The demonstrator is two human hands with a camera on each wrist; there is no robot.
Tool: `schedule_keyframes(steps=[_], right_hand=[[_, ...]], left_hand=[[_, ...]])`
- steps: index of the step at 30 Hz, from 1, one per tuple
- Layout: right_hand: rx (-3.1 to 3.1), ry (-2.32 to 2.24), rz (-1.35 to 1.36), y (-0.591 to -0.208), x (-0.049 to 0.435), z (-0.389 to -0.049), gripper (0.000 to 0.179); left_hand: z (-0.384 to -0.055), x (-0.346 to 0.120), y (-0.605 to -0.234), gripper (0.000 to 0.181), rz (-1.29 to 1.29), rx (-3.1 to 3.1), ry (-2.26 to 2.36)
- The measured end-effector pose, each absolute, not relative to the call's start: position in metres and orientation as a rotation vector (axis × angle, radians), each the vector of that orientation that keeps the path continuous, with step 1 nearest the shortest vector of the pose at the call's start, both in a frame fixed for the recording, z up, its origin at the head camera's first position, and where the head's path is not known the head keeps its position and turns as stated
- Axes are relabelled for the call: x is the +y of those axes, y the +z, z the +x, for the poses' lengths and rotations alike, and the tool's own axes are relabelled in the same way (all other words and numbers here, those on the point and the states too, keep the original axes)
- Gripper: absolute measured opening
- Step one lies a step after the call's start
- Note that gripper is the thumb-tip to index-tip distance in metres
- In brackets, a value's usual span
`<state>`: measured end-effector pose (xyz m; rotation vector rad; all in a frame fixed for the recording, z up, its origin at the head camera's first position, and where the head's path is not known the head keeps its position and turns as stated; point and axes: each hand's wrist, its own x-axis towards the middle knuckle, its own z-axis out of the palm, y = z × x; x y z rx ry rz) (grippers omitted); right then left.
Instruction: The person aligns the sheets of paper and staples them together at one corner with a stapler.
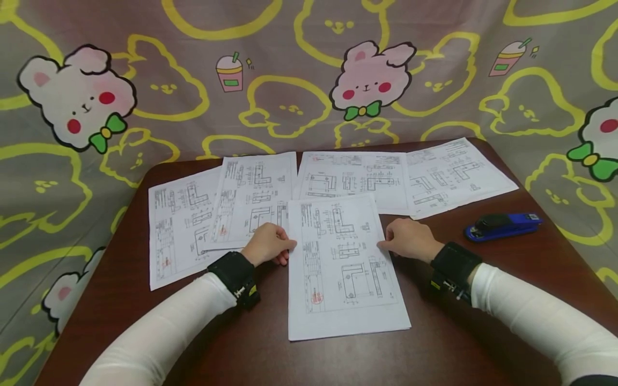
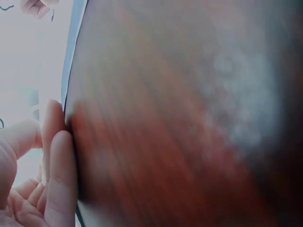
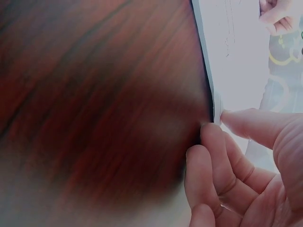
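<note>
From far off I see a bunny cloth (image 1: 289, 128) hanging behind the brown worktop (image 1: 232, 354). Drawings (image 1: 354, 171) lie along its back. The paper stack (image 1: 350, 268) is in the middle, between both hands. I can't tell if it is lifted a little. A blue stapler (image 1: 504, 226) sits to the right. The left hand (image 1: 267, 244) pinches one long edge; the right hand (image 1: 410, 239) has its grip pinching the other.
</note>
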<state>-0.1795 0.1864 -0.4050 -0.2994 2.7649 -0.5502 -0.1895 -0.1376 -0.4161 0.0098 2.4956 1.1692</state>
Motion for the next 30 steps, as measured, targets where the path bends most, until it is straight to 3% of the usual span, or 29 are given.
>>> schedule_keyframes(steps=[11,18,30], right_hand=[[2.769,-0.562,-0.370,-0.406,0.185,-0.181,0.024],[2.767,-0.620,-0.387,-0.400,0.178,-0.182,0.026],[2.806,-0.703,-0.484,-0.400,0.163,-0.189,0.027]], left_hand=[[-0.187,-0.148,-0.414,0.018,0.129,2.406,1.240],[-0.174,-0.186,-0.398,0.025,0.356,2.422,1.263],[-0.164,-0.283,-0.376,0.037,0.093,2.818,1.130]])
